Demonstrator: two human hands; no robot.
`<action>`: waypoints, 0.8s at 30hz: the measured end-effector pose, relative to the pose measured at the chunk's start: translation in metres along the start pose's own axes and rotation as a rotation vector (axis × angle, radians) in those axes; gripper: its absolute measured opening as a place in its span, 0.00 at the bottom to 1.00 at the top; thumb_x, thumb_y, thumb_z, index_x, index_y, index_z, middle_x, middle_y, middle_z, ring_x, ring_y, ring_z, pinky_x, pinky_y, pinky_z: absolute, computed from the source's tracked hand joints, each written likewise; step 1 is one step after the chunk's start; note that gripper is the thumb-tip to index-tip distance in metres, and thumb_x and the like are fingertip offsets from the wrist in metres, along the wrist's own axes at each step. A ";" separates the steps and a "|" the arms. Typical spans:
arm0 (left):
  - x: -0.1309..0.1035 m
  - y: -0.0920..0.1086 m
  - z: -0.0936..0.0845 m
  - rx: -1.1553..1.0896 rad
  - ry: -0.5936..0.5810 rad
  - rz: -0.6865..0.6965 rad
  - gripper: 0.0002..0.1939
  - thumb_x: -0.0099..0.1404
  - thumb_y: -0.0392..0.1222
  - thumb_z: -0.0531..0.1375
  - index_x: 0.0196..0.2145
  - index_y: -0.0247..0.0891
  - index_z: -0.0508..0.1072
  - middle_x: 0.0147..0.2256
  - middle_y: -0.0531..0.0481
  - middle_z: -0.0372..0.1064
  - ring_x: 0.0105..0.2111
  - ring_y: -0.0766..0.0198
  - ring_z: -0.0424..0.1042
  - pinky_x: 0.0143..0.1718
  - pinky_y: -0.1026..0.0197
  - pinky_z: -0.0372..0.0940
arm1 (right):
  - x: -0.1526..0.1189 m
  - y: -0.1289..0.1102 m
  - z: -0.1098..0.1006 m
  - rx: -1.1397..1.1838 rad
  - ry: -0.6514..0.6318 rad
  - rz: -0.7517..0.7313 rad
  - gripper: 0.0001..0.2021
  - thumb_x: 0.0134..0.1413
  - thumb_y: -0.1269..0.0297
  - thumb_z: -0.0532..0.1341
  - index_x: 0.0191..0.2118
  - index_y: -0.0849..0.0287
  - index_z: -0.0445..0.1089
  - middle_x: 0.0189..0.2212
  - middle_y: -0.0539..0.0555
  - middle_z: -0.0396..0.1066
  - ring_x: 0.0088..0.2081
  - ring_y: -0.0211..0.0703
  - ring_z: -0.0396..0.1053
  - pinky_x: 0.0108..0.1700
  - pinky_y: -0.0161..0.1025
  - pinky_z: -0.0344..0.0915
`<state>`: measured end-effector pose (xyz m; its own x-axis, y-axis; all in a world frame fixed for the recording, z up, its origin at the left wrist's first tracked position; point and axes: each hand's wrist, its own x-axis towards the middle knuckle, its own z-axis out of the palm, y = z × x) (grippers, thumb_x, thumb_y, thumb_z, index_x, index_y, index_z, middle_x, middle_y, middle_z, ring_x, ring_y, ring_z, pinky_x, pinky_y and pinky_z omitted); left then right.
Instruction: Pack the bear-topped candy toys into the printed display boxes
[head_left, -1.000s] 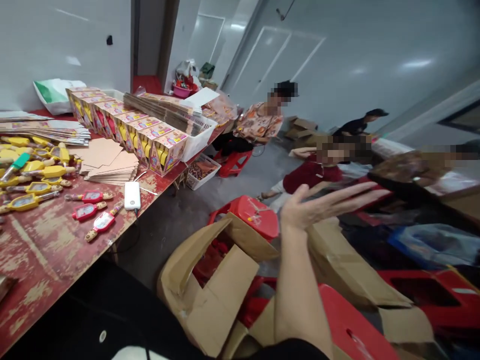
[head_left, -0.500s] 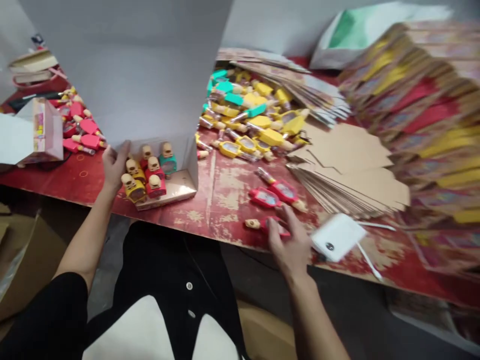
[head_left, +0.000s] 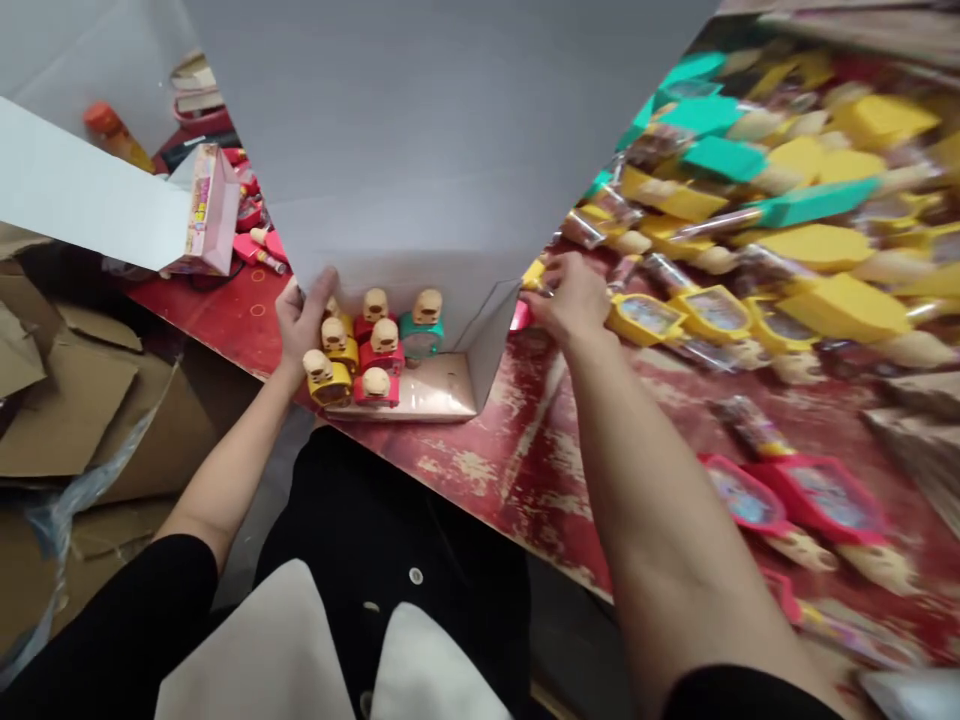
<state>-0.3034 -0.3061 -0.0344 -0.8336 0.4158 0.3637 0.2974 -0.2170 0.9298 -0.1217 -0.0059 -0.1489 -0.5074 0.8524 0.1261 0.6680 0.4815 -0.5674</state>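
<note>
My left hand (head_left: 301, 318) grips the left wall of an open cardboard box (head_left: 442, 388), whose large grey-white panel rises behind it. Inside stand several toys with tan animal heads: yellow toys (head_left: 330, 382) on the left, red toys (head_left: 381, 358) in the middle, and one green toy (head_left: 422, 335). The box floor shows bare at its right. Just outside the right wall, my right hand (head_left: 574, 298) has its fingers closed around a small toy, mostly hidden, with yellow (head_left: 534, 275) and red (head_left: 519, 317) bits showing at the fingertips.
A blurred pile of yellow and green toys (head_left: 810, 240) covers the right of the red table (head_left: 465, 465). Nearer lie several red toys (head_left: 821, 490). Another open box (head_left: 214, 215) stands at left, beside red toys (head_left: 259, 250). Cardboard cartons (head_left: 75, 370) are below left.
My right hand has left the red toy near the table's front edge and moved to the box's right wall. The view has shifted; my left hand still holds the box.
</note>
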 end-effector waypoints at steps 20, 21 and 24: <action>-0.006 0.028 -0.019 0.136 0.112 -0.064 0.27 0.58 0.63 0.69 0.20 0.42 0.64 0.17 0.56 0.58 0.18 0.68 0.56 0.19 0.60 0.53 | 0.074 0.008 -0.064 0.023 0.341 -0.322 0.39 0.54 0.54 0.62 0.69 0.68 0.57 0.61 0.72 0.61 0.62 0.61 0.60 0.64 0.57 0.59; -0.007 0.031 -0.018 0.150 0.127 -0.072 0.26 0.57 0.62 0.69 0.19 0.42 0.64 0.17 0.56 0.58 0.18 0.67 0.56 0.19 0.60 0.52 | 0.103 0.000 -0.065 0.035 0.353 -0.325 0.39 0.55 0.53 0.63 0.69 0.67 0.57 0.63 0.72 0.59 0.64 0.60 0.58 0.65 0.57 0.57; -0.012 0.039 -0.016 0.203 0.148 -0.102 0.22 0.56 0.60 0.69 0.20 0.44 0.69 0.18 0.55 0.62 0.18 0.66 0.57 0.20 0.59 0.54 | 0.172 -0.022 -0.060 0.037 0.277 -0.272 0.39 0.54 0.49 0.65 0.66 0.68 0.61 0.64 0.75 0.57 0.65 0.61 0.57 0.65 0.58 0.55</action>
<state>-0.2887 -0.3335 -0.0032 -0.9187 0.2893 0.2688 0.2829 0.0073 0.9591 -0.1913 0.1426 -0.0661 -0.4938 0.7196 0.4882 0.5064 0.6943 -0.5113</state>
